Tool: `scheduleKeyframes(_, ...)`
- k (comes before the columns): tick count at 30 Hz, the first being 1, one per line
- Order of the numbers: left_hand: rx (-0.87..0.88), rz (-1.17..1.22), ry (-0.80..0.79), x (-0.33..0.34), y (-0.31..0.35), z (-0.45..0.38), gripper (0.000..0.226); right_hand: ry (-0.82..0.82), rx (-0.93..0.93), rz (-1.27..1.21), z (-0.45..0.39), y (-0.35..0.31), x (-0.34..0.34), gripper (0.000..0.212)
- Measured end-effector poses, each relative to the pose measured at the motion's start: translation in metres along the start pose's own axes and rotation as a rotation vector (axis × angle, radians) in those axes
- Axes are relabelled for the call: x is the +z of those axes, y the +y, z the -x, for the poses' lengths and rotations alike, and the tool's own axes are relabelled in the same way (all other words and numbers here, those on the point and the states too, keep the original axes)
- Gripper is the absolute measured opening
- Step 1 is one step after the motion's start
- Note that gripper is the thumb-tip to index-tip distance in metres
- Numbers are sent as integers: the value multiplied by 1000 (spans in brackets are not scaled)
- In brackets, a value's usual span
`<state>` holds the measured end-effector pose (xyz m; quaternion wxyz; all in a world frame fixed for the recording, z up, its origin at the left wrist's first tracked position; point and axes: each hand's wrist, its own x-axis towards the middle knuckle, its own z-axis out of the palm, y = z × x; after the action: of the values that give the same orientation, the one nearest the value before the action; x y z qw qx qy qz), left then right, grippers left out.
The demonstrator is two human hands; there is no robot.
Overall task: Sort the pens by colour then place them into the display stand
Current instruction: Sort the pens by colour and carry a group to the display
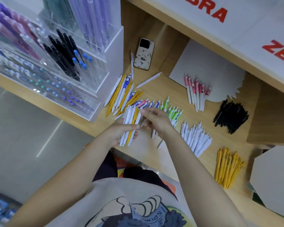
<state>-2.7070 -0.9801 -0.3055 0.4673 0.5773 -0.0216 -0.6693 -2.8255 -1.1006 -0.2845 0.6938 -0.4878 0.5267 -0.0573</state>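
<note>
overhead, red "zebra" signs [208, 12]; left grip [120, 133] clasps pens [129, 125], right grip [156, 120] pinches 1.

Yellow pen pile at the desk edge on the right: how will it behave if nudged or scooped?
The yellow pen pile is a loose, unbound heap of slim round barrels, so a nudge would probably scatter or roll them. It lies near the edge of the wooden desk, so some might drop off. Each pen looks rigid and light; their clips may limit rolling.
</note>
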Motion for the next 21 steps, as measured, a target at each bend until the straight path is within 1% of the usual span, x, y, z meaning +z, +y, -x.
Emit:
scheduleKeyframes(1, 17, 46, 33, -7, -1, 0, 14, 21, -22, 16, -5, -5, 3, 27)
scheduleKeyframes(4, 59, 149, 137, -25, -5, 1, 18, 33, -59, 141, -24, -17, 18, 12)
scheduleKeyframes(5, 68, 178, 180, -29, -7, 1, 21, 39, -59, 204, -32, -20, 25, 13)
scheduleKeyframes(8, 74, 254, 268, -38, -9, 2, 21, 55, -18, 421, -49, -24, 48, 25)
scheduleKeyframes(10, 78, 258, 285, -41, -11, 3, 15, 82, -2, 525, -57, -26, 59, 36)
scheduleKeyframes(12, 86, 258, 287, -44, -11, 4, 12, 111, -5, 586, -61, -27, 67, 42)
scheduleKeyframes(16, 92, 252, 286, -46, -11, 8, 5, 143, -39, 634, -63, -22, 75, 44)
scheduleKeyframes(19, 112, 258, 266, -48, -13, 9, 5, 171, -38, 594, -63, -19, 79, 37)
scheduleKeyframes(21, 120, 260, 251, -49, -13, 9, 6, 180, -5, 539, -64, -19, 80, 32)
